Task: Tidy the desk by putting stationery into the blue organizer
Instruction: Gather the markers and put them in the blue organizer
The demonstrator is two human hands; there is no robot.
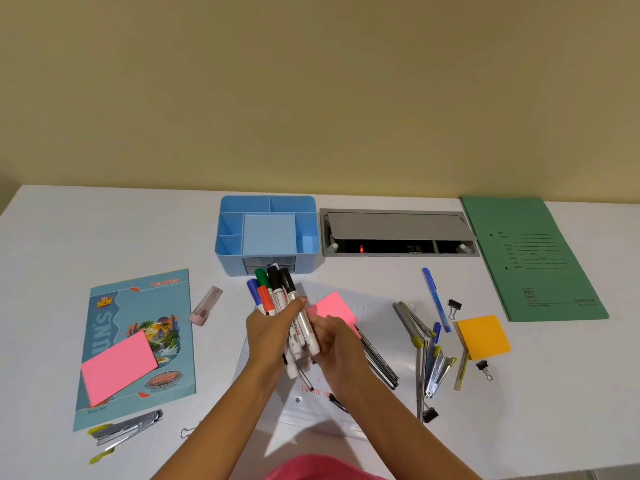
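Blue organizer (228, 252) sits at the back of the desk (554, 393), centre, just beside the grey cable hatch (398, 233). Its compartments look empty; the middle one is covered by a flat pale-blue panel, and there is a small drawer front low on the near wall.

Directly in front of it, a bundle of whiteboard markers (277, 296), caps pointing up toward the organizer. Caps counted: two blue, one green, one red, two black; six markers showing, possibly more hidden in the fist. Left hand (266, 337) is wrapped around the barrels. Right hand (332, 344) is curled against the lower ends, fingers closed on them, apparently squaring the bunch so it goes in as one load. Judgement: gathered together to save trips, caps-up so they can drop upright into a tall compartment.

Still loose on the desk:
- pink sticky pads, two: one (332, 308) just behind the hands, one (117, 368) lying on the teal notebook (138, 306).
- orange sticky pad (485, 336), one.
- staplers: one (128, 427) near left, at least two (412, 320) in the right-hand clutter; the overlap blocks an exact count.
- blue pen (434, 299), one lying clear; dark pens (377, 362) by the right wrist, several.
- binder clips, black, three (454, 304); one wire clip near left.
- green folder (530, 258), far right.
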